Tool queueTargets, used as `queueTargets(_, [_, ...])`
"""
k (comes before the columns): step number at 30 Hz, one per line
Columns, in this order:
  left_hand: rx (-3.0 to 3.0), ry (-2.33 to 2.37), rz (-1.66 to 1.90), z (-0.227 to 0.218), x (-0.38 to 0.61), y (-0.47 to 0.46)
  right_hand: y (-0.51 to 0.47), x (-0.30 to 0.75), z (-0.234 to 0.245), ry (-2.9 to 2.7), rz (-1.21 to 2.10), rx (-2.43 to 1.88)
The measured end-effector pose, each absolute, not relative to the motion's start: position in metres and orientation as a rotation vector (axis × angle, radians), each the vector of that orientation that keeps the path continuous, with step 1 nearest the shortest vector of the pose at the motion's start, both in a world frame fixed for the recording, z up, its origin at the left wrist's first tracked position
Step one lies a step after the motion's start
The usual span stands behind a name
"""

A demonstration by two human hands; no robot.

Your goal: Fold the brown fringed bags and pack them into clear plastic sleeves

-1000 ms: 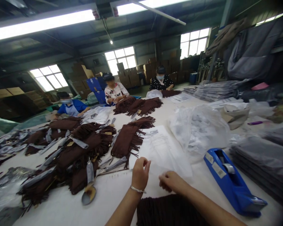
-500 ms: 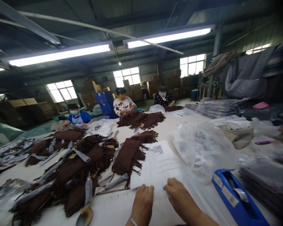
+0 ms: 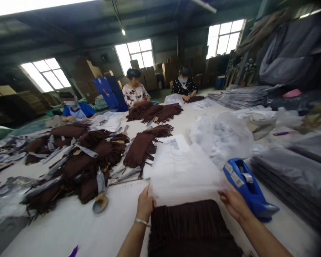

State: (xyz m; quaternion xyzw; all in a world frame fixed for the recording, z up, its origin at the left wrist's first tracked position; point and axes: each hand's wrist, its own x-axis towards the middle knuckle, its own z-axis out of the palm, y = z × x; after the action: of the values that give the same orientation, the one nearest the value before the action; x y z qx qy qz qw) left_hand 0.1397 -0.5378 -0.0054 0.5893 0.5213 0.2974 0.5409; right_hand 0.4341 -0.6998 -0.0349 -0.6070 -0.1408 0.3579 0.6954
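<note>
A translucent plastic bag [image 3: 184,180] is stretched between my two hands over the table. My left hand [image 3: 146,201] is closed on the bag's near left corner, a bracelet at its wrist. My right hand [image 3: 232,200] pinches the near right corner, fingers bent and slightly blurred. Right below the bag's near edge lies a folded dark brown fringed scarf [image 3: 191,228], its fringe toward the bag. The scarf's near end runs out of view. Beside my right hand stands a blue tape dispenser [image 3: 246,189].
Brown fringed scarves [image 3: 93,160] with grey strips and tags are piled on the left. A bundle of clear plastic [image 3: 222,137] and a stack of bagged grey pieces [image 3: 280,178] lie to the right. Several people sit across the table [image 3: 117,217], among them a person in blue [image 3: 79,109].
My hands have moved apart, spreading the bag between them. The view has tipped down, and the brown fringed scarf near me has come into sight.
</note>
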Motion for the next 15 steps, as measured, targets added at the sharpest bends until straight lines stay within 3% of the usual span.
queueTargets(6, [0.841,0.936,0.631,-0.010,0.206,-0.529,-0.699,0.440,-0.034,-0.159,0.971,-1.085])
queueTargets(15, [0.950,0.922,0.290,-0.027,0.165,-0.506,-0.735,0.401,-0.050,-0.435,1.143,-1.429])
